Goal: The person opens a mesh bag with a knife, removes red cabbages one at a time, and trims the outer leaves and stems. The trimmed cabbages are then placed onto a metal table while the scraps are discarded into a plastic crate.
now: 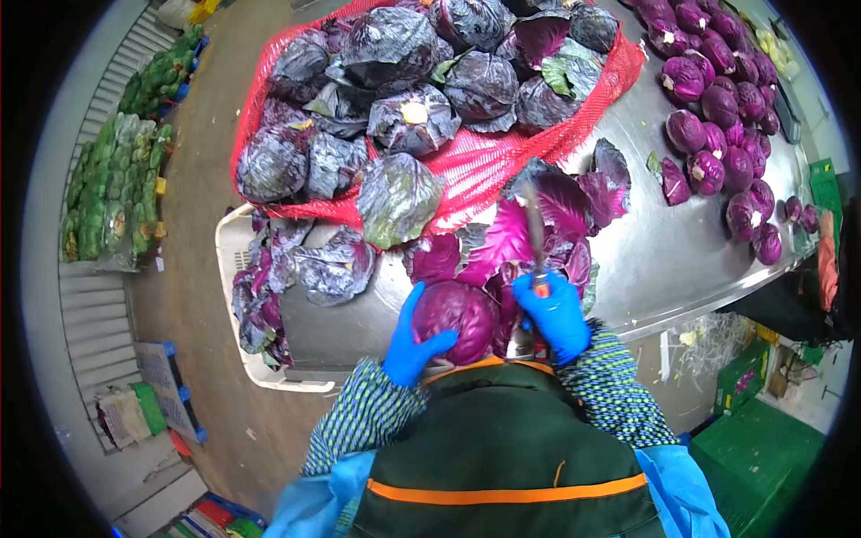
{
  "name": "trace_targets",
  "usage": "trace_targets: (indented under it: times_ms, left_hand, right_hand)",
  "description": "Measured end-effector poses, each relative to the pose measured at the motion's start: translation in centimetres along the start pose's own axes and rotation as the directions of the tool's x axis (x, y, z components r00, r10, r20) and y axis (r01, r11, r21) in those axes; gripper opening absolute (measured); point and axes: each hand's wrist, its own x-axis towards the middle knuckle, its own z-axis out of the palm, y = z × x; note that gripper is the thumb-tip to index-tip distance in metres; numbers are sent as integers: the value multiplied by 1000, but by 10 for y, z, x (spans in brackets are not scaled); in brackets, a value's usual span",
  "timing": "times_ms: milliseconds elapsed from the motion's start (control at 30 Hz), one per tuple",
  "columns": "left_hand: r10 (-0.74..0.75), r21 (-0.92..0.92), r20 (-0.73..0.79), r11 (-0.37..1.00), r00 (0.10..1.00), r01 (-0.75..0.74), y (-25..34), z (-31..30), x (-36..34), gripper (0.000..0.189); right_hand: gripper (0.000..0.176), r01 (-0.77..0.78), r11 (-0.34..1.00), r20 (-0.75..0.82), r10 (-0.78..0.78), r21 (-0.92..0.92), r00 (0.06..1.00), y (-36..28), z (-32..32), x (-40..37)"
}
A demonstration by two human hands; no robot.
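Note:
My left hand (414,339), in a blue glove, is wrapped round the left side of a smooth purple cabbage (459,321) at the table's near edge. To its right, my right hand (554,314), also gloved in blue, grips a knife (535,235) whose blade points away from me. Loose purple leaves (502,240) lie just beyond both hands. Behind them a red mesh bag (466,170) lies open under several dark, untrimmed cabbages (387,45). One large greenish leaf (399,199) hangs over the bag's near edge.
Many smooth purple cabbages (720,106) sit at the right of the metal table (655,260). A white crate (229,305) with discarded leaves stands at the left edge. Green crates (758,462) are at lower right. Part of another person (827,269) shows at far right.

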Motion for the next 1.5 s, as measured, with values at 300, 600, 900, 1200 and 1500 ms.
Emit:
trace_targets:
  times_ms: [300,600,900,1200,1500]
  left_hand:
    - [623,771,285,302,728,-561,137,-24,-59,118]
    - [364,133,-243,931,899,-341,142,-34,-62,111]
    - [646,481,16,664,763,-572,140,-31,-67,119]
    - [535,233,-72,829,841,-508,131,-26,-57,119]
    - [272,-772,61,623,960,-127,67,-49,-60,101]
  right_hand:
    - [15,-125,973,227,79,194,971,-46,40,39]
    - [78,457,876,482,-471,154,739,-129,53,10]
    - [32,579,804,643,-515,135,567,-123,50,-4]
    - [53,945,320,697,-693,70,183,-116,78,-22]
    - [41,552,803,313,-477,-225,821,-82,4,59]
